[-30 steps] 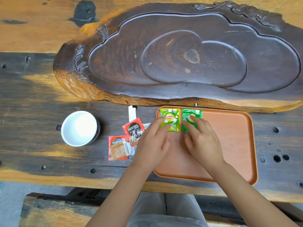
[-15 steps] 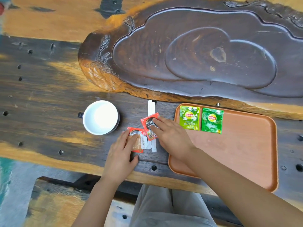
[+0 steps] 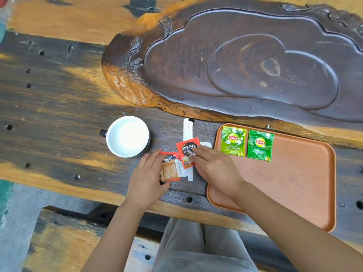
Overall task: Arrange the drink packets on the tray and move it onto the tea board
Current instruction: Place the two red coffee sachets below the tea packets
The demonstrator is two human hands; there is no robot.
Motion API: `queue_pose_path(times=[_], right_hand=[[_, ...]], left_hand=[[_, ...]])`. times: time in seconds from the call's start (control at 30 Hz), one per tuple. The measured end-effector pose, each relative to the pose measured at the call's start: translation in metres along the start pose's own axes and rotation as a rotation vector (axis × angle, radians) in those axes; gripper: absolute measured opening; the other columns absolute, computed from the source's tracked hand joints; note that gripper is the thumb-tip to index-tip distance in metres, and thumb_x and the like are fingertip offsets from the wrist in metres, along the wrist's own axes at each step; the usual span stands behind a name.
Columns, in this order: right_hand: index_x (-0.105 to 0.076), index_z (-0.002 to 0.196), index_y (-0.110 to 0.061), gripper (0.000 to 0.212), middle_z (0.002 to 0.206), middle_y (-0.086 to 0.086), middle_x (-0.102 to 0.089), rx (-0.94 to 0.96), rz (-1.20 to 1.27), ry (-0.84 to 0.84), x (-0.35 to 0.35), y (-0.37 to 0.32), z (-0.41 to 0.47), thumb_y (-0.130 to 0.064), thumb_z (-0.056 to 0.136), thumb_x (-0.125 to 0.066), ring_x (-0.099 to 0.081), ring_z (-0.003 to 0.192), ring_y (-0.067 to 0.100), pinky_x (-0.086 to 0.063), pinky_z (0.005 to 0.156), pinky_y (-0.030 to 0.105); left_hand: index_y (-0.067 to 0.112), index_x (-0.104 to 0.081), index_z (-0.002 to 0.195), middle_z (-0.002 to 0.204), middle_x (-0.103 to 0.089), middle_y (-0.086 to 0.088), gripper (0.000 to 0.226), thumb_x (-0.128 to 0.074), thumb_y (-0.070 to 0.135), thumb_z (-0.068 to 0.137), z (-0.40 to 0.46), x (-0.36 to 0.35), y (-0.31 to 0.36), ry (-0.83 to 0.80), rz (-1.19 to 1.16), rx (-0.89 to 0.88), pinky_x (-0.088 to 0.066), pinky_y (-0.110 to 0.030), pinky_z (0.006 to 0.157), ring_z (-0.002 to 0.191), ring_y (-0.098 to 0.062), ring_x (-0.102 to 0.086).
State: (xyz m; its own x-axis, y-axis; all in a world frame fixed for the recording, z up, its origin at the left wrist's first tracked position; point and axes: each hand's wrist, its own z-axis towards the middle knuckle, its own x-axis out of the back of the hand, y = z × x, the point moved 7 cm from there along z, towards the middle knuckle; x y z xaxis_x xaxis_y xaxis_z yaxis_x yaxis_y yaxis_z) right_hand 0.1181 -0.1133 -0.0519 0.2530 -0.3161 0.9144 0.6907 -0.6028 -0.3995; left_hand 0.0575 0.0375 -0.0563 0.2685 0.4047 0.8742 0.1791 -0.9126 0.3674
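An orange-brown tray point(image 3: 294, 183) lies at the table's near right. Side by side in its far left corner are a light green Lipton packet point(image 3: 233, 141) and a darker green one point(image 3: 260, 145). Left of the tray is a small pile: a red Nescafé packet point(image 3: 186, 152), a second red packet with a brown packet point(image 3: 170, 170) on top, and white stick packets point(image 3: 187, 130) underneath. My right hand point(image 3: 216, 169) pinches the upper red packet with its fingertips. My left hand point(image 3: 147, 179) grips the brown packet at its left edge. The dark carved tea board point(image 3: 245, 65) lies beyond.
A white cup point(image 3: 127, 136) stands left of the pile, close to my left hand. The wooden table point(image 3: 59, 114) has several round holes. A bench and my lap show below the table's near edge.
Both hands have left the two green packets on the tray and moved left to the pile of red and brown packets. The view has shifted with my head.
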Motion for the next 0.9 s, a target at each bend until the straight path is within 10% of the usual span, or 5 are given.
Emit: queue_pose_path(times=[0.33, 0.57, 0.9], right_hand=[[-0.073, 0.094, -0.006, 0.03, 0.101, 0.008, -0.073, -0.061, 0.115, 0.142, 0.024, -0.009, -0.014, 0.003, 0.066, -0.077, -0.068, 0.097, 0.021, -0.048, 0.091, 0.031], [-0.072, 0.097, -0.004, 0.021, 0.105, 0.008, -0.072, -0.089, 0.159, 0.188, 0.029, -0.008, -0.017, -0.002, 0.081, -0.06, -0.066, 0.102, 0.02, -0.048, 0.095, 0.031], [-0.072, 0.098, -0.003, 0.022, 0.109, 0.008, -0.07, -0.235, 0.26, 0.367, 0.062, 0.006, -0.053, -0.008, 0.088, -0.053, -0.062, 0.108, 0.017, -0.044, 0.101, 0.025]], left_hand=[[0.014, -0.046, 0.128, 0.137, -0.028, -0.003, 0.061, -0.071, 0.009, 0.073, -0.006, 0.012, 0.011, 0.088, -0.258, 0.031, -0.041, -0.017, 0.081, 0.11, -0.001, -0.035], [0.009, -0.042, 0.13, 0.139, -0.029, -0.007, 0.067, -0.067, -0.003, 0.069, -0.006, 0.031, 0.033, 0.11, -0.133, -0.078, -0.05, -0.026, 0.077, 0.117, -0.014, -0.04], [0.0, -0.049, 0.126, 0.137, -0.037, -0.015, 0.066, -0.075, -0.002, 0.066, -0.029, 0.054, 0.055, 0.243, -0.276, -0.016, -0.021, 0.005, 0.094, 0.123, 0.008, -0.023]])
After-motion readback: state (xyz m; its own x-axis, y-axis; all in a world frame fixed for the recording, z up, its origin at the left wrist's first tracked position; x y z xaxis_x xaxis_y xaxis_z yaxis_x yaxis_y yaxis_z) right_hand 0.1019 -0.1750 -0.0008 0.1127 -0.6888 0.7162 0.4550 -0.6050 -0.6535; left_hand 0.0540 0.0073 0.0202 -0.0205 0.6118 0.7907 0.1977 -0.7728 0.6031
